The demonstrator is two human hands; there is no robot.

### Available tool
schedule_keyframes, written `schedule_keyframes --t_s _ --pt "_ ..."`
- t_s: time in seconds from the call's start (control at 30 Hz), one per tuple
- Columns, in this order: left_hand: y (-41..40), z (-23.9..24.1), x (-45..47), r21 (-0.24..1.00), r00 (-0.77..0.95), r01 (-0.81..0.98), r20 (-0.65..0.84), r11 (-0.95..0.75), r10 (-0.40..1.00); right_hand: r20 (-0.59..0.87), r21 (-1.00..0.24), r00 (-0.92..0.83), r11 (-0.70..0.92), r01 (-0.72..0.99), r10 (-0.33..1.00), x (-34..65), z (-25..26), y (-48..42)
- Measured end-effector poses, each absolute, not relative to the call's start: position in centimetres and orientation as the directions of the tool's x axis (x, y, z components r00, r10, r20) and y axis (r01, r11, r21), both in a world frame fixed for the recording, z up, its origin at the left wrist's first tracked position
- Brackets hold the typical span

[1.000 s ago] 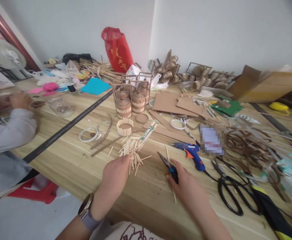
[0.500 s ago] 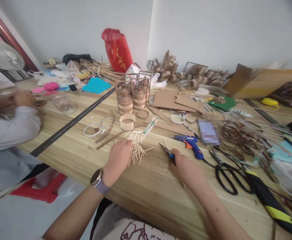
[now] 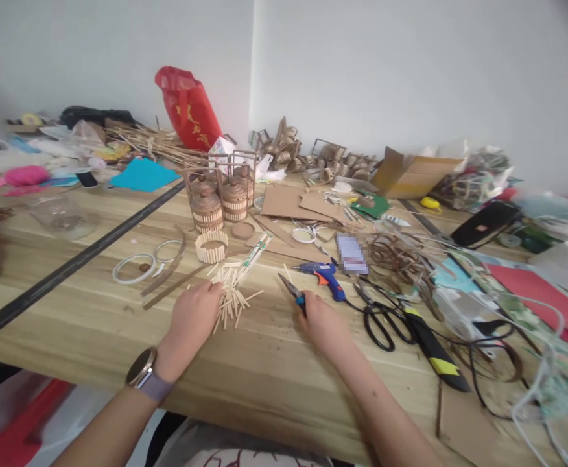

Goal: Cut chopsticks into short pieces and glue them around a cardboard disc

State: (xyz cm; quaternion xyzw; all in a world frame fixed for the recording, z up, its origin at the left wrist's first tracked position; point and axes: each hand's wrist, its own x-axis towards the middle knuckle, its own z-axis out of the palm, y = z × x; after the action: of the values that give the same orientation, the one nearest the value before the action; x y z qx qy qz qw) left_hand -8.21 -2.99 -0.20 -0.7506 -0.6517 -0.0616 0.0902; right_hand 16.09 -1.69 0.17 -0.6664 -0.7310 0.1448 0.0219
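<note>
My left hand (image 3: 194, 324), with a watch (image 3: 141, 368) on its wrist, rests at the left edge of a loose pile of short wooden sticks (image 3: 235, 301). Its fingers are curled and mostly hidden, so what they pinch does not show. My right hand (image 3: 325, 327) is closed around a pair of long-nose pliers (image 3: 291, 288), whose jaws point up and left, apart from the pile. Just beyond the sticks stands a small ring of upright sticks (image 3: 211, 248), with a flat brown disc (image 3: 242, 230) beside it.
A blue glue gun (image 3: 325, 275) and black-handled scissors (image 3: 378, 324) lie right of the pliers. Lidded stick pots (image 3: 207, 211) in frames stand behind. White rings (image 3: 133, 268) lie left, cardboard sheets (image 3: 288, 201) further back. Cables and a black-yellow tool handle (image 3: 437, 353) crowd the right.
The view has swung right, so everything sits further left and the co-worker's arm is nearly out of sight. Both hands keep about the same places by the sticks and on the pliers.
</note>
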Motion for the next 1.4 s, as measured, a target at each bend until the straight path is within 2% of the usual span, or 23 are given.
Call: schedule_keyframes --t_s 0.1,0.2,0.3,0.37,0.47,0.57,0.63,0.7,0.97,1.23,1.3,1.4 --pt "-2.8 -0.7 -8.3 -0.041 0.17 0.985 0.251 -0.165 0.953 -0.119 -0.345 -0.125 0.077 0.935 0.985 16.6 0.1 -1.8" --pt "-2.8 -0.8 -8.2 0.014 0.184 0.979 0.382 -0.205 0.905 -0.063 -0.479 -0.148 0.1 0.872 0.987 17.0 0.1 -1.6" --pt "-3.2 -0.3 -7.1 0.218 0.176 0.935 0.404 -0.282 0.897 -0.004 -0.614 -0.176 0.136 0.777 0.984 17.2 0.4 -1.4" --pt "-3.9 0.2 -5.7 0.45 0.183 0.841 0.283 -0.299 0.941 0.029 -0.693 -0.183 0.151 0.705 0.983 17.2 0.7 -1.2" --pt "-4.8 0.5 -2.7 0.797 0.284 0.582 -0.01 -0.164 0.959 0.06 -0.795 -0.16 0.144 0.589 0.985 16.7 1.0 -1.1" --pt "-5.1 0.2 -0.1 0.948 0.372 0.311 -0.185 0.066 0.909 0.048 -0.937 -0.07 0.069 0.343 0.996 15.9 0.9 -1.3" --pt "-4.9 -0.1 1.1 0.965 0.386 0.167 -0.254 0.204 0.887 0.017 -0.983 -0.009 0.019 0.184 1.0 15.4 0.7 -1.4" --pt "-4.6 -0.2 1.8 0.96 0.392 0.082 -0.278 0.267 0.877 0.003 -0.993 0.045 -0.003 0.121 0.999 15.1 0.3 -1.4" --pt "-3.8 0.0 3.0 0.923 0.402 -0.064 -0.324 0.379 0.856 0.022 -0.995 0.211 0.002 0.096 0.977 15.4 -1.1 -1.4" --pt "-3.0 -1.1 3.0 0.921 0.493 -0.062 -0.307 0.385 0.814 -0.029 -0.995 0.195 -0.047 0.091 0.98 15.5 -0.7 -1.8" --pt "-2.7 -1.2 2.7 0.913 0.421 -0.123 -0.307 0.389 0.853 0.033 -0.992 0.2 0.007 0.13 0.979 15.7 -0.7 -1.7" --pt "-2.1 -1.2 2.1 0.9 0.204 -0.263 -0.3 0.348 0.932 0.071 -0.985 0.183 0.04 0.169 0.98 16.1 -0.8 -1.9"
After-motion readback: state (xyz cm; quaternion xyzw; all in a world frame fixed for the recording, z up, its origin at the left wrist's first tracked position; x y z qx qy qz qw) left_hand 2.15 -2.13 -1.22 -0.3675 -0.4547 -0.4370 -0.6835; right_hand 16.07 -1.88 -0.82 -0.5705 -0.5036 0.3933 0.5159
